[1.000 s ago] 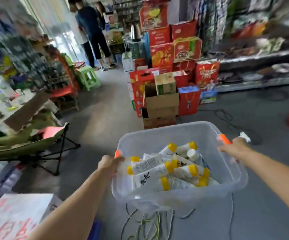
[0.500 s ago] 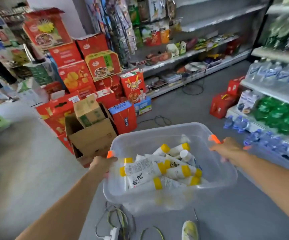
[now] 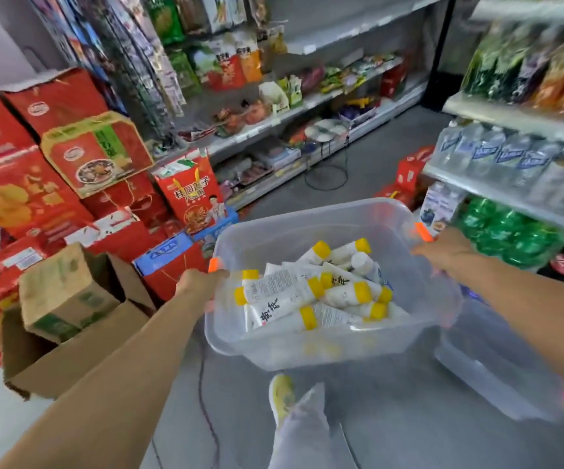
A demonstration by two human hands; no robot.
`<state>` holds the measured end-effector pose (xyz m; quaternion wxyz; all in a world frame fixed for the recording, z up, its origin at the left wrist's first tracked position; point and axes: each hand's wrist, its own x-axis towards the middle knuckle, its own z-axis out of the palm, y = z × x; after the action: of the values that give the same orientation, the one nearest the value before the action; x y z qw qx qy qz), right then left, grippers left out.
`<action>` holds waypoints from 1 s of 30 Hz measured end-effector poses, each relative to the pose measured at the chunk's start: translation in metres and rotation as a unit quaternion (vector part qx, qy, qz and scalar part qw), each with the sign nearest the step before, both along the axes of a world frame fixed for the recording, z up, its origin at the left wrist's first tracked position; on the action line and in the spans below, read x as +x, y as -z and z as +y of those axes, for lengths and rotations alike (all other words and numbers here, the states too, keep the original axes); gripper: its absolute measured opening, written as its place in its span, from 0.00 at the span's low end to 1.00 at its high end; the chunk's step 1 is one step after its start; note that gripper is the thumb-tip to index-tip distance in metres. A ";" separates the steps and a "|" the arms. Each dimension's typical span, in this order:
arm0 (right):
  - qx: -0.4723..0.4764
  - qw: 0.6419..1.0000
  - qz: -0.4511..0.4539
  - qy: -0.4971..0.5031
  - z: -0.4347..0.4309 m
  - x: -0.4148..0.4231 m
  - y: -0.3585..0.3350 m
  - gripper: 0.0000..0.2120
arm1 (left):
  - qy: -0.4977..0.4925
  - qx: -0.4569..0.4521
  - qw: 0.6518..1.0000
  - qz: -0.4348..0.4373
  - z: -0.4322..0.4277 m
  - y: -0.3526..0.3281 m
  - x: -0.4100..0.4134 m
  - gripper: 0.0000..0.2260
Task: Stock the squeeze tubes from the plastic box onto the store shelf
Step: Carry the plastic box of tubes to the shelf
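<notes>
Gripping plastic box [image 3: 307,225]: left hand [image 3: 199,282], right hand [image 3: 446,250]; squeeze tubes [image 3: 280,292], black Chinese lettering

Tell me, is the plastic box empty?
No, partly full. White tubes with yellow caps lie piled in the box, below its rim.

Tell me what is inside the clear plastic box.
A loose pile of white squeeze tubes with yellow caps lies in the clear plastic box, one white-capped tube among them. Lower tubes are covered, so the count is unclear.
</notes>
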<state>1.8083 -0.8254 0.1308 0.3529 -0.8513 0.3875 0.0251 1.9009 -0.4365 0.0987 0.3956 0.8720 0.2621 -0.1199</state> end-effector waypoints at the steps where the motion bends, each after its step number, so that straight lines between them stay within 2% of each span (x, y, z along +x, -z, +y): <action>1: 0.001 1.000 0.000 0.006 -0.005 0.021 0.001 0.13 | 0.009 0.008 1.000 -0.001 -0.006 0.000 0.027 0.27; 8: 0.030 0.997 -0.013 0.068 -0.030 0.198 0.031 0.19 | 0.074 0.019 0.997 0.025 -0.039 0.022 0.235 0.25; 12: 0.038 0.995 0.008 0.093 -0.038 0.304 0.031 0.17 | 0.085 0.016 0.995 0.048 -0.053 0.020 0.352 0.21; 15: 0.039 0.994 0.016 0.097 -0.043 0.367 0.025 0.13 | 0.100 0.025 0.994 0.037 -0.066 0.008 0.429 0.27; 18: 0.050 0.990 -0.045 0.120 -0.052 0.432 0.020 0.14 | 0.106 0.024 0.994 0.018 -0.084 0.002 0.506 0.31; 21: 0.038 0.989 -0.058 0.128 -0.072 0.499 0.015 0.19 | 0.106 0.031 0.994 -0.005 -0.107 -0.005 0.573 0.23; 24: 0.018 0.991 -0.043 0.127 -0.101 0.566 0.011 0.22 | 0.123 0.033 0.992 -0.002 -0.133 -0.008 0.638 0.22; 28: 0.019 0.989 -0.066 0.135 -0.153 0.655 0.020 0.22 | 0.137 0.021 0.990 0.018 -0.177 -0.002 0.726 0.26; 30: 0.010 0.993 -0.050 0.109 -0.187 0.706 0.030 0.24 | 0.138 0.013 0.990 0.034 -0.207 0.006 0.773 0.32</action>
<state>2.5141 -1.0120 0.1004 0.3809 -0.8006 0.4596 -0.0525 2.6738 -0.6439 0.0924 0.3548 0.9003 0.1538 -0.1997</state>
